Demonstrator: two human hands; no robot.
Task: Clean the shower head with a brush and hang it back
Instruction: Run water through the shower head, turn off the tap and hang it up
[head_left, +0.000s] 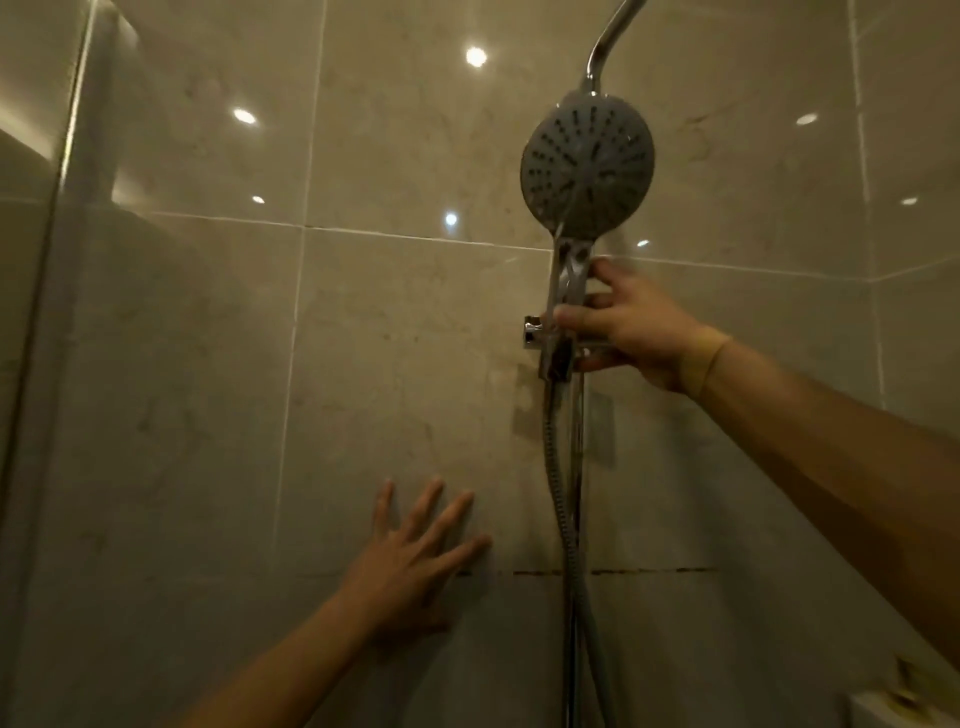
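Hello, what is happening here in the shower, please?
A person is handling the shower head. The right hand grips its handle at the holder on the rail. The left hand, fingers spread, rests flat on the tiled wall. The hose hangs below. No brush is visible.

A round grey shower head with dark nozzle holes (588, 165) sits at about one o'clock in the view, its chrome handle seated in a chrome wall bracket (543, 340) on a vertical chrome rail (576, 467), with a ribbed metal hose (558, 483) dropping toward six o'clock. The right hand (631, 327) reaches in from four o'clock, fingers wrapped on the handle at the bracket. The left hand (410, 566), at six o'clock, presses flat with fingers spread on the glossy beige wall tile (208, 389).
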